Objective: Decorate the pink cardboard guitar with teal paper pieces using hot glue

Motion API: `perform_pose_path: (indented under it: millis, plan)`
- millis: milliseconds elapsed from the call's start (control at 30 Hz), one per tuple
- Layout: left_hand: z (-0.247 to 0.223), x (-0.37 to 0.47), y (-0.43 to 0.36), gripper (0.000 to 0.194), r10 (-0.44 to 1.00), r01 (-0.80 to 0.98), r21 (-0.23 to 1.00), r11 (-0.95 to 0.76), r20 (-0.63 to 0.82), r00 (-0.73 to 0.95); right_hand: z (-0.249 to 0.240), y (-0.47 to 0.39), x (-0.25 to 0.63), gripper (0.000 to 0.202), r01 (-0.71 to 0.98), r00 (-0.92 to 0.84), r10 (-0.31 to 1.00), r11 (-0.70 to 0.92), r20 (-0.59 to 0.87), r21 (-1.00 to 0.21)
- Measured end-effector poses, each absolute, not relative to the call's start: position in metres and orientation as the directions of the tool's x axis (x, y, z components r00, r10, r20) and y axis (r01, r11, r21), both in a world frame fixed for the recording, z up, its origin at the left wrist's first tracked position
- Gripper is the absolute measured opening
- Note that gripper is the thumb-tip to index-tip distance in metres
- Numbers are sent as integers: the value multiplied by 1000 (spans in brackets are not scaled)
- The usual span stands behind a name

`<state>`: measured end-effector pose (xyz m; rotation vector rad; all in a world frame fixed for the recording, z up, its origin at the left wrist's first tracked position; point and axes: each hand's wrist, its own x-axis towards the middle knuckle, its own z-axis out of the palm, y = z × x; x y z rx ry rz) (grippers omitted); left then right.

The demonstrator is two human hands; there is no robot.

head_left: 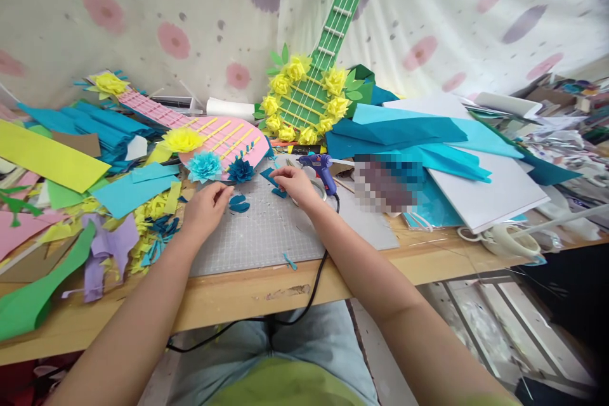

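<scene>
My right hand (297,185) is pinched over a small dark blue paper piece (269,174) above the grey cutting mat (266,241). More blue petals (239,203) lie on the mat between my hands. Close to the pink paper guitar (238,139), my left hand (207,206) has its fingertips together; whatever they may hold is too small to make out. A light blue paper flower (204,167), a dark blue one (241,170) and a yellow one (183,139) sit on the guitar's body. The purple glue gun (321,170) lies just beyond my right hand.
A green paper guitar (304,101) with yellow flowers leans against the curtain. Paper scraps (157,216) cover the left side. Blue paper sheets (399,130) and a white cup (511,240) are on the right. A black cable (316,285) hangs over the table's front edge.
</scene>
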<state>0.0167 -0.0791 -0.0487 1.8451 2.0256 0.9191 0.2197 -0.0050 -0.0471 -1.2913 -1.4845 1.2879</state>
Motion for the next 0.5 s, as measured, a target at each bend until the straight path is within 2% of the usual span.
perform_pose_path:
  millis: [133, 333, 433, 500]
  plan:
    - [-53, 21, -78, 20, 970, 839, 538, 80, 153, -191, -50, -8, 238, 12, 232, -250, 967, 7, -52, -973]
    - [-57, 15, -76, 24, 936, 881, 468, 70, 274, -220, -33, -15, 275, 6, 306, -287, 947, -51, -143, -951]
    - [-63, 14, -76, 21, 944, 892, 449, 58, 265, -195, -23, -15, 301, 20, 403, -318, 931, -38, -179, -915]
    - [-67, 15, -75, 19, 947, 891, 454, 22, 276, -164, -19, -14, 319, 32, 533, -284, 945, 13, -164, -846]
